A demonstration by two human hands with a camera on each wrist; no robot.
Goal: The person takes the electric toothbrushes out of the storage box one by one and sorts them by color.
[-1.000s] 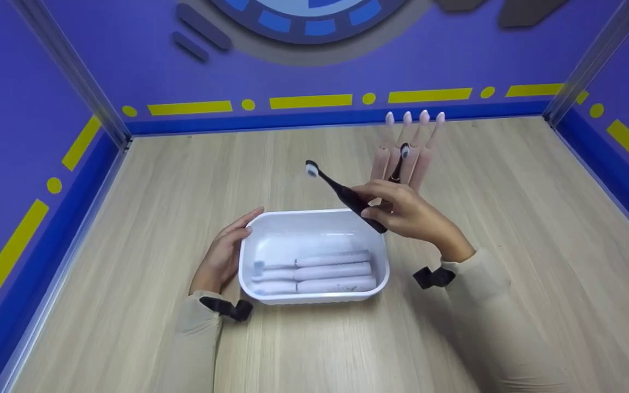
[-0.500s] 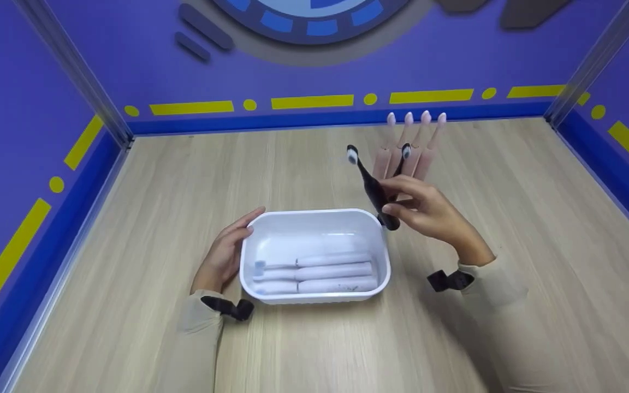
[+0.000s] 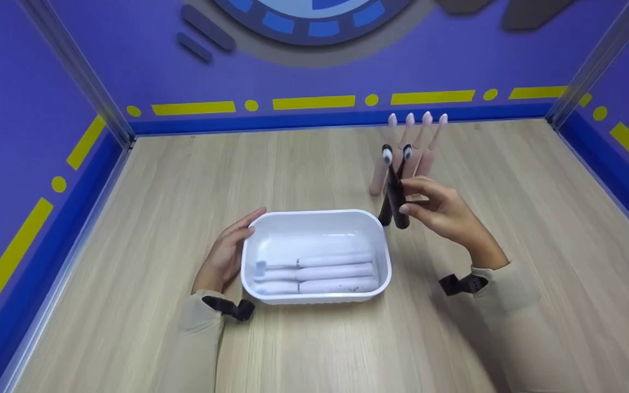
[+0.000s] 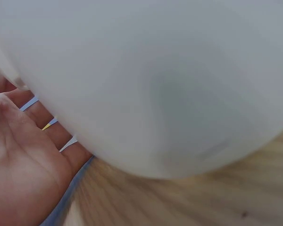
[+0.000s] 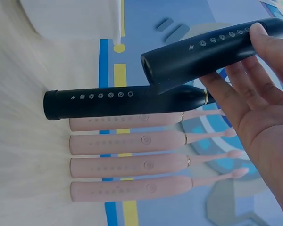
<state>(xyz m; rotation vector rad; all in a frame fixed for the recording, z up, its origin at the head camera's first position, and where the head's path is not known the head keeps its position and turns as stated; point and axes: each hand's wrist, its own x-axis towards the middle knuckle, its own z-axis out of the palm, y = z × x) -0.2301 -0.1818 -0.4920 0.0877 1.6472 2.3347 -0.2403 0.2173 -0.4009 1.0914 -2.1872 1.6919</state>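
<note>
My right hand [image 3: 445,210] pinches the handle of a black electric toothbrush [image 3: 396,201] between thumb and fingers, brush head up. In the right wrist view the handle of this held toothbrush [image 5: 198,54] is tilted, its base overlapping a second black toothbrush [image 5: 104,102] that stands upright on the table. Behind them is a row of several upright pink electric toothbrushes [image 5: 127,168]. My left hand [image 3: 224,254] rests against the left end of a white plastic tub [image 3: 314,298], fingers straight along its outer wall, thumb at the rim. Several white electric toothbrushes [image 3: 336,272] lie in the tub.
The wooden table [image 3: 194,180] is bounded by a blue back wall [image 3: 314,82] and blue side panels [image 3: 14,136] with yellow marks. The standing toothbrushes are just beyond the tub's far right corner.
My right hand has carried the black toothbrush rightward from over the tub to beside the standing black one, turning it from slanted to nearly upright. The left hand and tub stay put.
</note>
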